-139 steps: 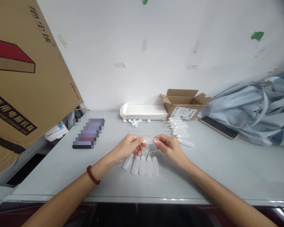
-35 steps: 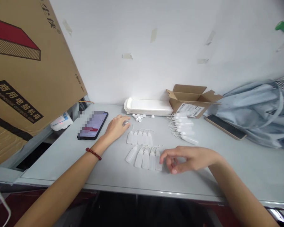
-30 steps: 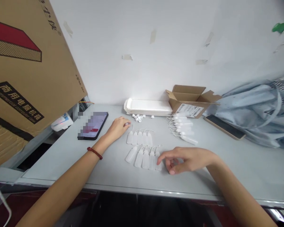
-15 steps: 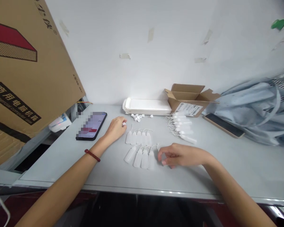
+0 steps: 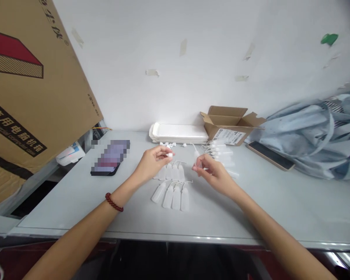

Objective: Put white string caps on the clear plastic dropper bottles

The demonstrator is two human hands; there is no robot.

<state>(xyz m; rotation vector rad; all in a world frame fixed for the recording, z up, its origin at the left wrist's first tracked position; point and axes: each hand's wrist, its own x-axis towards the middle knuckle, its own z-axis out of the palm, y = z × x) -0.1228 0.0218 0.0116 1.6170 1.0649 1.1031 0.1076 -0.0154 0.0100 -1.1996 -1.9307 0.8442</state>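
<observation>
Pinching left hand (image 5: 154, 165): thumb and fingertips meet on a small white plastic cap (image 5: 169, 154), held up near the loose pieces at the back.
Right hand (image 5: 212, 172): fingers curled around a slim translucent plastic bottle (image 5: 196, 154); its thin tip points up, its lower part is hidden from where I stand. Cap and bottle are apart.
Near row: four flat translucent bottles (image 5: 176, 197) lying side by side, thin pale loops at their necks, the leftmost slanted.
Far row: more bottles of that sort (image 5: 175, 172), partly behind the left hand, so I can't count them.
By the right hand: a bunch of similar translucent bottles (image 5: 221, 153) lying sideways.
At the back: loose white plastic caps (image 5: 174, 144) before a flat white stack (image 5: 181, 133), beside an uncovered brown cardboard box (image 5: 229, 130).
Left wrist: a dark red beaded bracelet (image 5: 114, 202).
Tabletop: smooth light grey (image 5: 309, 206).
</observation>
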